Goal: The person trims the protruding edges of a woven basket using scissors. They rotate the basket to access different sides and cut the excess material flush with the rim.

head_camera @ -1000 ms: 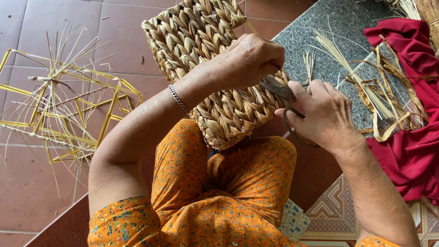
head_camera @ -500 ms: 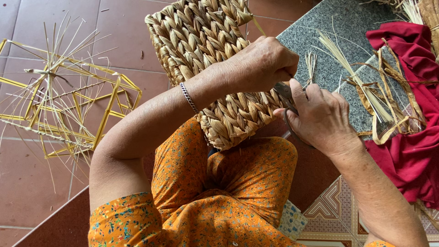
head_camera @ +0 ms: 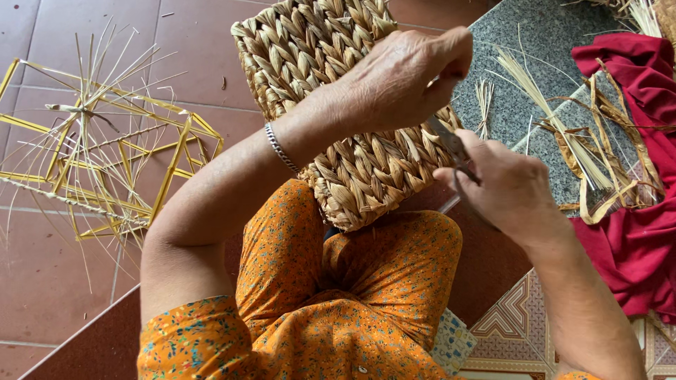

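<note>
- The left hand [head_camera: 398,84] was curled over the right edge of the woven basket [head_camera: 338,105], fingers closed and pinching something at that edge; what exactly sat between the fingertips could not be told.
- The right hand [head_camera: 510,190] was closed around a pair of scissors [head_camera: 451,144], the dark blades angled up toward the spot the left hand pinched.
- The basket rested tilted on the person's lap, against the knees in orange flowered cloth [head_camera: 352,281], with its far end reaching out over the floor.
- To trim well there, it looked wise to keep the loose end pulled taut, set the blades close to the weave without nicking the plaited strands, and keep the pinching fingertips out of the blade path.
- A silver bracelet [head_camera: 282,148] sat on the left wrist.
- Far right, a grey speckled stone slab [head_camera: 521,63] carried loose straw strands [head_camera: 556,119], and a red cloth [head_camera: 634,232] lay at the right edge with dried strips across it.
- Left, a yellow frame of thin rods [head_camera: 105,162] with pale straws through it lay on the reddish-brown floor tiles [head_camera: 63,281].
- Near right, a patterned tile [head_camera: 507,331] showed by the knee.
</note>
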{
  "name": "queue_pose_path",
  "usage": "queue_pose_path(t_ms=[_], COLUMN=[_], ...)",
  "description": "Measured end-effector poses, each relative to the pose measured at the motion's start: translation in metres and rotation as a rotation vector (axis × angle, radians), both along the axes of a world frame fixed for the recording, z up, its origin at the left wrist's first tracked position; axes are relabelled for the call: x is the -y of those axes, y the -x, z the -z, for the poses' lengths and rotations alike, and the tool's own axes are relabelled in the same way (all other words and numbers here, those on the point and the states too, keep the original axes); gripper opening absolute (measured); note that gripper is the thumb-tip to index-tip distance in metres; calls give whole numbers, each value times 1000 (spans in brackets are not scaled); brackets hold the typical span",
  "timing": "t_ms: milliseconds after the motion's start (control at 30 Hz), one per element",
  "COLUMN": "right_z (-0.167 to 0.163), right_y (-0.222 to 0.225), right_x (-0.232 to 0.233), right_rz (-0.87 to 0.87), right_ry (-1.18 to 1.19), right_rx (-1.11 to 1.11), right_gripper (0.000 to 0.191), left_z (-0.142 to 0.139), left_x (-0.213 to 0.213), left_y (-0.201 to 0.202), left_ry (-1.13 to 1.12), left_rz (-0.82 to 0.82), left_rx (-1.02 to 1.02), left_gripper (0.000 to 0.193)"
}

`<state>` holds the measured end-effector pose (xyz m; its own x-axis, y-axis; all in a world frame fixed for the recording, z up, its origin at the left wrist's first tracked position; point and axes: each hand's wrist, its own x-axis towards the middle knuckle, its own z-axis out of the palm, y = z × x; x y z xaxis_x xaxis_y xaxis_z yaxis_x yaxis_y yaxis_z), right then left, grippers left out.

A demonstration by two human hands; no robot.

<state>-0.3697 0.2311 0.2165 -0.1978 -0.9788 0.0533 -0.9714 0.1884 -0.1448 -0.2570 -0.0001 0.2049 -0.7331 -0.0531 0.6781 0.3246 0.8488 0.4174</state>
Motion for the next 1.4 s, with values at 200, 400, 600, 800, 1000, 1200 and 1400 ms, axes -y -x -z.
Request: queue_pose_path(t_ms=[200, 400, 600, 800, 1000, 1200, 1400], right_z=[-18, -21, -20, -15, -11, -2, 6], right_y=[16, 16, 4, -12, -20, -16, -12], right_x=[-28, -38, -31, -8, 5, 5, -2], right_rz=[-5, 0, -50, -128, -133, -223, -251], right_ry=[43, 55, 61, 76, 4, 42, 81], right_rx=[148, 151, -109, -159, -251, -274, -265], right_gripper=[57, 67, 65, 72, 71, 69, 63], left_z=[20, 39, 30, 17, 14, 23, 36], left_x=[-13, -29, -9, -5, -7, -4, 5], left_y=[-18, -2, -6, -10, -5, 4, 1], left_ry=[164, 414, 187, 125, 125, 130, 0], left_rz=[90, 74, 30, 54, 24, -17, 33], left_rx=[328, 430, 478, 369, 414, 484, 293], left_gripper=[30, 26, 16, 11, 8, 18, 17])
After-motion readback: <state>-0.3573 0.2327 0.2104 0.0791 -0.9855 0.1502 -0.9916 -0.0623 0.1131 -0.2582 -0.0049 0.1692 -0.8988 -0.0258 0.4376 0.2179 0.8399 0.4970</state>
